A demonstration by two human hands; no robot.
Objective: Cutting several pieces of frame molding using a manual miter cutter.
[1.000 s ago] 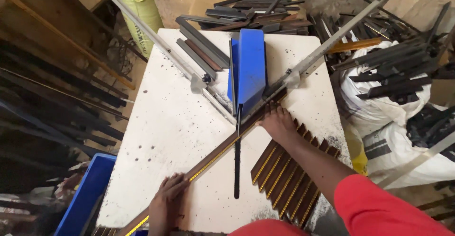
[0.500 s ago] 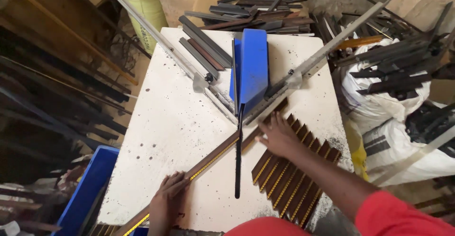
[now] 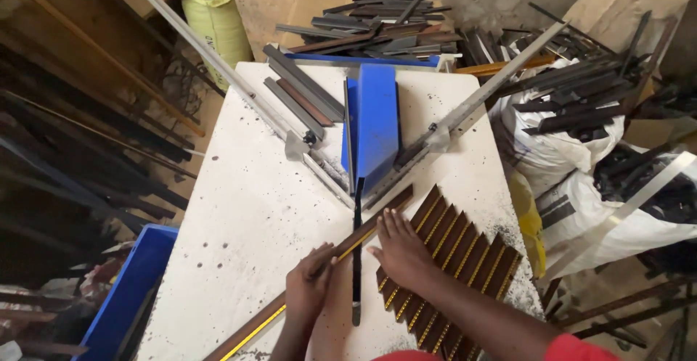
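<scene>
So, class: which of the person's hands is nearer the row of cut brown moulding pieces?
Right. The right hand rests on the row; the left hand holds the long strip beside it.

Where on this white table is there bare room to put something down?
The left half of the white table is bare, bordered by the angled metal rail, the long brown strip and the left hand. It is crowded right of the right hand, where cut brown pieces lie, and around the blue cutter.
</scene>
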